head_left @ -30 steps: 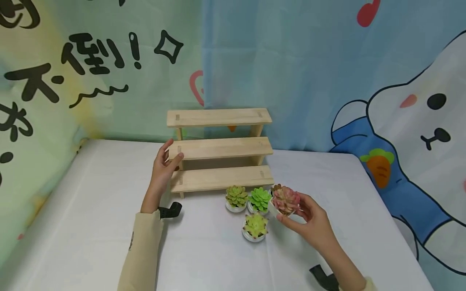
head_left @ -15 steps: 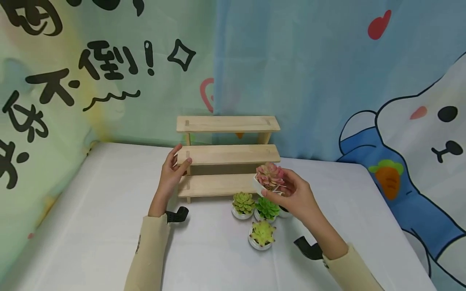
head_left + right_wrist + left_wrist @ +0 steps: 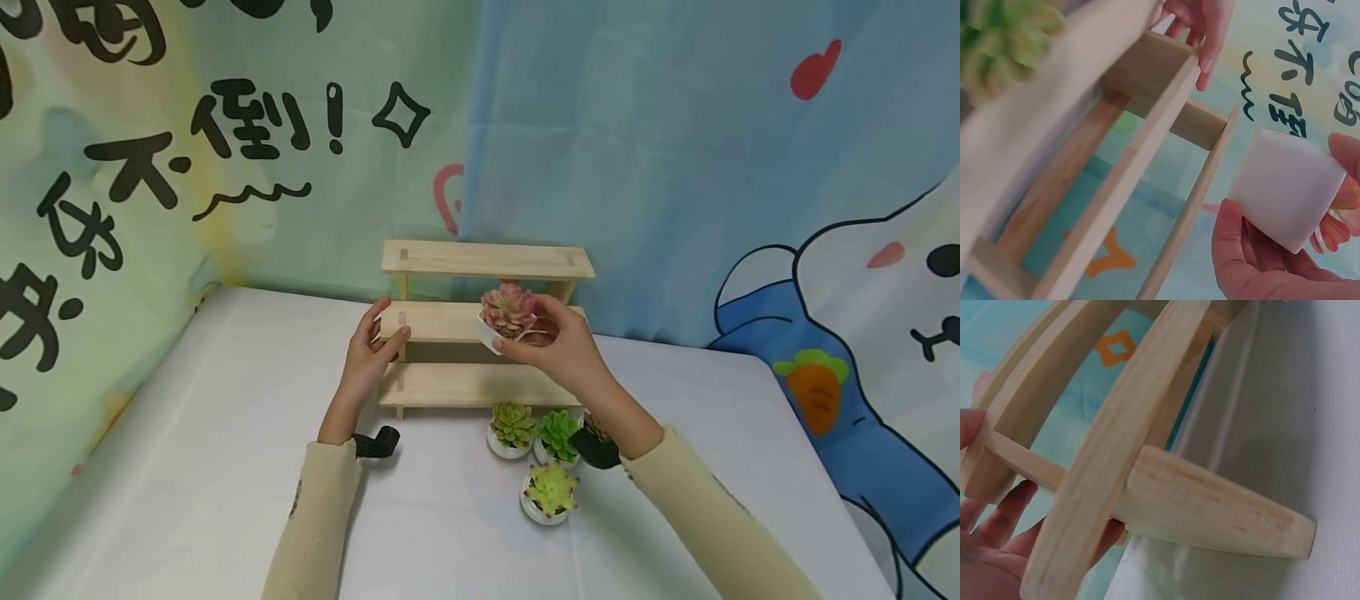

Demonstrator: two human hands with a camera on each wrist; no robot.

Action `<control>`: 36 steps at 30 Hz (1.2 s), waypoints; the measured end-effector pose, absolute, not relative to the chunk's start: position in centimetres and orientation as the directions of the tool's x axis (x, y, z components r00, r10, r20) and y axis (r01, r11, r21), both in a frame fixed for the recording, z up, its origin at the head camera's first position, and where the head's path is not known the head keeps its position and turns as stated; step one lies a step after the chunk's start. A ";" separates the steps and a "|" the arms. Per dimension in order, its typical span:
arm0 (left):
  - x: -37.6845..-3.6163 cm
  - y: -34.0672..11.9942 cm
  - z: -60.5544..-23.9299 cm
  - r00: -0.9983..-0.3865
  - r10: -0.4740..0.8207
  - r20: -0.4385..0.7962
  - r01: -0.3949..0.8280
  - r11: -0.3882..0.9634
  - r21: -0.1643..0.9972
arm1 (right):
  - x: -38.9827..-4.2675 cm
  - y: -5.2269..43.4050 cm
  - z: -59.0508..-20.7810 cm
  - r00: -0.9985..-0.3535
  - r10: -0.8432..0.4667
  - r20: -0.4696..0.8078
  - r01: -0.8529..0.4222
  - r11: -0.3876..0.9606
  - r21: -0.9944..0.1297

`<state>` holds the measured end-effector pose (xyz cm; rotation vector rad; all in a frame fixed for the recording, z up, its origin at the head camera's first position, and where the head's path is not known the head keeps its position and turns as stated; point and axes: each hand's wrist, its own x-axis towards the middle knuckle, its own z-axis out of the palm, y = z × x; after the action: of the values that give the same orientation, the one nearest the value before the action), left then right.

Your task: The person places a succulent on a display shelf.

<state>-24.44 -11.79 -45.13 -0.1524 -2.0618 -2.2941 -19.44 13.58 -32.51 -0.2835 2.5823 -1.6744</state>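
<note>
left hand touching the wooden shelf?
Touching. The head view shows the left hand gripping the left end of the wooden shelf; in the left wrist view its fingers wrap the frame.

white table (image 3: pixel 187 467), three potted succulents (image 3: pixel 512 423), cartoon backdrop (image 3: pixel 675 167)

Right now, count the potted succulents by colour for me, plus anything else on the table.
Pink succulent, held in the right hand: 1
Olive-green succulent: 1
Bright green succulent: 1
Yellow-green succulent: 1
Dark succulent, mostly hidden behind the right wrist: 1
Wooden stand, its end held by the left hand: 1
Total: 6
</note>
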 end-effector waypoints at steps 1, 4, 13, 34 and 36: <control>-24.5 -11.9 -45.1 -0.993 0.026 0.111 0.108 -0.109 0.988 | -20.1 13.1 -32.3 -0.981 -0.184 0.065 -0.135 0.398 -0.907; -24.6 -12.0 -45.2 -0.992 0.031 0.118 0.115 -0.101 0.988 | -21.8 12.0 -31.6 -0.981 -0.183 0.069 -0.141 0.418 -0.898; -25.0 -11.8 -45.4 -0.987 0.038 0.155 0.149 -0.135 0.980 | -26.0 9.7 -30.5 -0.992 -0.129 -0.006 -0.049 0.418 -0.907; -25.0 -12.2 -45.7 -0.989 0.013 0.148 0.147 -0.076 0.986 | -31.3 4.4 -31.1 -0.996 -0.086 -0.015 -0.027 0.467 -0.884; -24.9 -12.1 -45.7 -0.990 0.005 0.138 0.137 -0.064 0.988 | -31.3 4.3 -31.1 -0.996 -0.085 -0.024 -0.020 0.478 -0.878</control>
<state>-24.92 -12.14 -45.66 -0.1595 -2.0842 -2.2220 -31.33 4.33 -31.13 -0.0942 2.6450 -1.5694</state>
